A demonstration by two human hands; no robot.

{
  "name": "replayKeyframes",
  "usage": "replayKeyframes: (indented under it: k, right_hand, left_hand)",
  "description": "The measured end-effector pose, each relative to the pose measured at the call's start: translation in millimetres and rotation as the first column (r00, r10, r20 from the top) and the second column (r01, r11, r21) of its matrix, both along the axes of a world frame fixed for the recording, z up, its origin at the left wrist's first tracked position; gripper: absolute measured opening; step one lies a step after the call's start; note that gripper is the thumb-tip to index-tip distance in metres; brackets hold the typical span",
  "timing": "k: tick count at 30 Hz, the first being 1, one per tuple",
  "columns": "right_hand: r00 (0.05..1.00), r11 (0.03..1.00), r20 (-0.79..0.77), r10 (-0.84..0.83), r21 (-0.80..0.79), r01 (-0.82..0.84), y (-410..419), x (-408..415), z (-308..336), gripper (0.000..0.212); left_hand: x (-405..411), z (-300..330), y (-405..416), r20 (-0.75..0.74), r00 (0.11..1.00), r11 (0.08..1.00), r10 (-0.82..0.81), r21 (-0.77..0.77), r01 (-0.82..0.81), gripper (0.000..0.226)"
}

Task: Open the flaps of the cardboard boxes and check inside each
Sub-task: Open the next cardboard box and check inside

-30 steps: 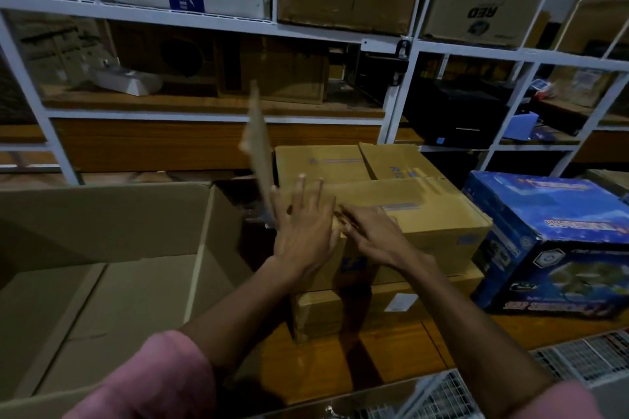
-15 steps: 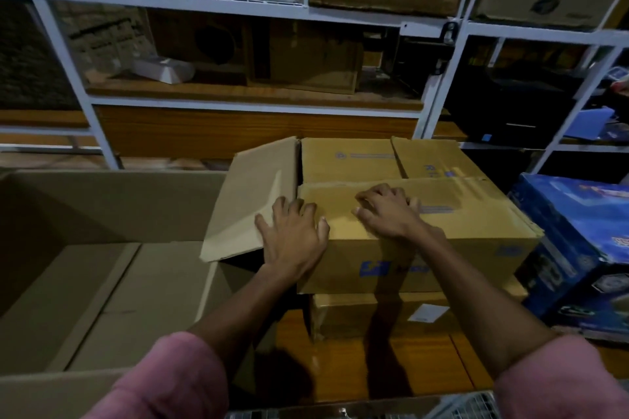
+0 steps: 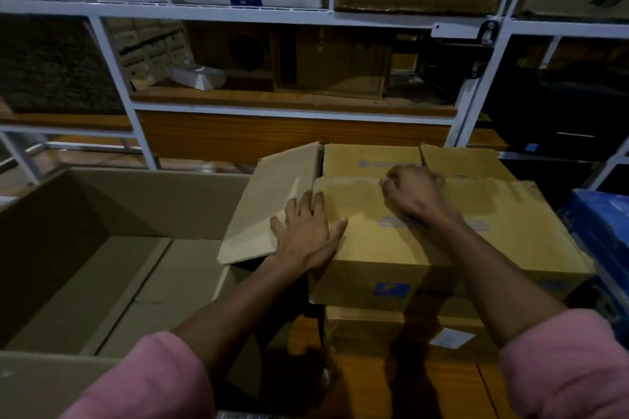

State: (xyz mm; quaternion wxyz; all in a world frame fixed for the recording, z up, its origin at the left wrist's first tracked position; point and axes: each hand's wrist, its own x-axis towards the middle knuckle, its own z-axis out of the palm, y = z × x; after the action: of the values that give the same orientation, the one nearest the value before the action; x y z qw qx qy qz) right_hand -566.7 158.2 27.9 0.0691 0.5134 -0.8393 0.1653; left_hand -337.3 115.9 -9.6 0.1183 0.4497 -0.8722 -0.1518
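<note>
Head cam is looking down at two pink sleeves reaching out over a wooden table (image 3: 401, 391). Left hand (image 3: 306, 231) is lying flat, fingers spread, pressing on the side flap (image 3: 269, 204) and near flap (image 3: 442, 228) of the top cardboard box (image 3: 442, 282), which is sitting on a second box (image 3: 408, 330). Right hand (image 3: 413, 192) is curling its fingers over the near flap's far edge, gripping it. Big open carton (image 3: 102, 265) is sitting just left. White metal shelving (image 3: 289, 12) is standing behind, stacked with more boxes.
</note>
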Motion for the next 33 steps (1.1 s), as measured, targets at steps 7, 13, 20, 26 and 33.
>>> replayKeyframes:
  k: [7,13,20,26,33]
  right_hand:
    - [0.997,0.946,-0.037,0.062,-0.315,-0.071,56,14,110,0.036]
    - [0.982,0.972,0.152,0.115,0.187,-0.143,116,25,163,0.017]
    - [0.955,0.896,0.29,0.053,0.409,-0.174,152,61,145,0.018]
    - [0.952,0.901,0.305,-0.031,0.421,-0.105,162,85,79,0.044]
    - [0.993,0.939,0.113,0.029,0.339,-0.066,157,90,4,0.055]
  left_hand:
    - [-16,87,12,-0.293,0.952,0.95,-0.086,-0.313,-0.01,0.069]
    - [-3,143,46,-0.326,0.925,0.909,-0.197,-0.414,0.048,0.046]
    - [23,155,81,0.031,0.942,0.936,-0.333,-0.106,0.335,0.044]
    - [29,119,102,0.206,0.848,0.872,-0.488,0.159,0.463,0.051]
    - [10,30,87,0.162,0.878,0.885,-0.45,-0.047,0.463,0.017]
